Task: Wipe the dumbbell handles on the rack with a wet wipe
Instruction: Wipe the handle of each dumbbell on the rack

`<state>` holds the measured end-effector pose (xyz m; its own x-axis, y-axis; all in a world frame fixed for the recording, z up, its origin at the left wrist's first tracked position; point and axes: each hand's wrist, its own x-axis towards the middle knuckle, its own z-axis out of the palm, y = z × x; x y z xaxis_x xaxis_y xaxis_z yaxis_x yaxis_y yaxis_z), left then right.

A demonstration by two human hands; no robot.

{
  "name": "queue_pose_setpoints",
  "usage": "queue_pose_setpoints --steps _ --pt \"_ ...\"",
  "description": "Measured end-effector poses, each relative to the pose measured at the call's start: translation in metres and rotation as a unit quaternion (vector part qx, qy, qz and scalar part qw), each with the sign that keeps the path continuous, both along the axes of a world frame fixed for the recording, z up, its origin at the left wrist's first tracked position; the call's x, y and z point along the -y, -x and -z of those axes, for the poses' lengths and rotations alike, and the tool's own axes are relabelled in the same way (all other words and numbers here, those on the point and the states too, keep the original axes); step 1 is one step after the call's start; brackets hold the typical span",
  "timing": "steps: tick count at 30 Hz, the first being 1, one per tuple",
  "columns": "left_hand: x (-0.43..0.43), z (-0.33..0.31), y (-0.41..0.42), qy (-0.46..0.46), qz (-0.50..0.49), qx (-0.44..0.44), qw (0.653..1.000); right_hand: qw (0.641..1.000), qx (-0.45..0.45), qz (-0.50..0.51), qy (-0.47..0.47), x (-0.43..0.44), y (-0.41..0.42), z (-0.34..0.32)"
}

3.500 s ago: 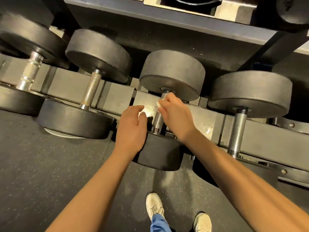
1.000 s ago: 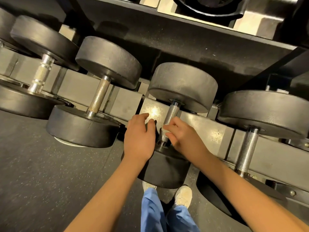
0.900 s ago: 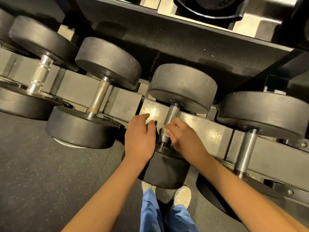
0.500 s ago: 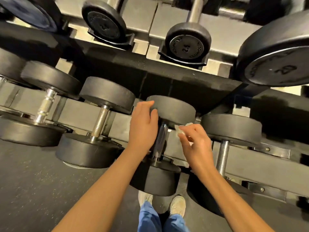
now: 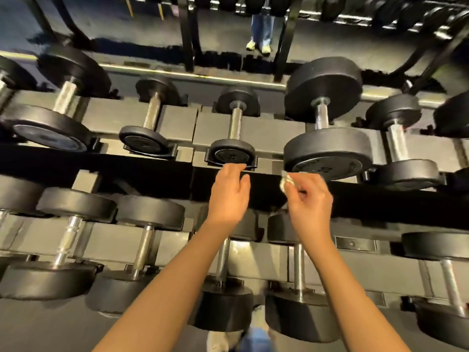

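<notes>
**STATUS: WIPE IN HAND, NO HANDLE IN CONTACT**

The rack (image 5: 142, 166) is carrying two tiers of dumbbells across the view. At 9 o'clock, the lower-tier handles (image 5: 68, 237) are standing uncovered, and nothing on them is showing whether they are wiped.

The left hand (image 5: 229, 196) is hovering just left of centre, with its fingers loosely curled and holding nothing. Its fingertips are lying at the cradle (image 5: 253, 162) under the small dumbbell (image 5: 229, 153); whether they are touching it cannot be told. That dumbbell's knurled handle (image 5: 236, 123) is sitting at 12 o'clock from the left hand.

The wipe (image 5: 286, 183), crumpled into a small wad, is sitting at 3 o'clock from the left hand, in front of the rack's black rail. The right hand (image 5: 311, 204) is pinching it between thumb and fingertips, with the other fingers curled in. The large dumbbell (image 5: 327, 148) is lying at 1 o'clock from the wipe, its near head just beside the wad.

Progress, as a judgement: the wipe is touching no handle, so no wiping stroke is running now. Both hands are sitting level with the upper tier, suggesting that a handle there is the next target. The share of handles done cannot be read. The upper-tier handles (image 5: 397, 144) toward 3 o'clock are probably awaiting treatment.
</notes>
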<state>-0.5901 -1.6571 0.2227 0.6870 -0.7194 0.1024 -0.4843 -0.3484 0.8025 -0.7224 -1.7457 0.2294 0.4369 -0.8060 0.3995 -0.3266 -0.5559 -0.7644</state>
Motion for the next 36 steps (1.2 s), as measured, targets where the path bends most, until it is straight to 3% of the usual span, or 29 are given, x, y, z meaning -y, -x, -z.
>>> queue_pose_setpoints --steps 7,11,18,27,31,36 --pt "0.067 -0.032 0.003 0.001 0.047 0.033 0.998 0.999 0.035 0.037 0.015 0.062 0.008 -0.041" --pt "0.111 -0.038 0.012 -0.027 0.072 0.019 0.997 0.996 0.01 0.079 0.033 0.119 0.001 -0.049" --pt "0.193 -0.037 0.013 -0.054 0.055 -0.067 0.995 0.995 -0.064 0.078 0.0 0.188 -0.027 -0.041" --pt "0.228 -0.022 0.011 0.042 -0.028 -0.156 0.987 0.992 -0.06 0.095 -0.057 0.187 -0.03 -0.04" --pt "0.231 -0.024 0.011 0.031 -0.029 -0.143 0.989 0.991 -0.103 0.073 -0.056 0.195 -0.031 -0.051" --pt "0.23 -0.02 0.009 0.015 -0.006 -0.125 0.992 0.957 -0.259 0.062 -0.117 0.236 -0.051 -0.053"
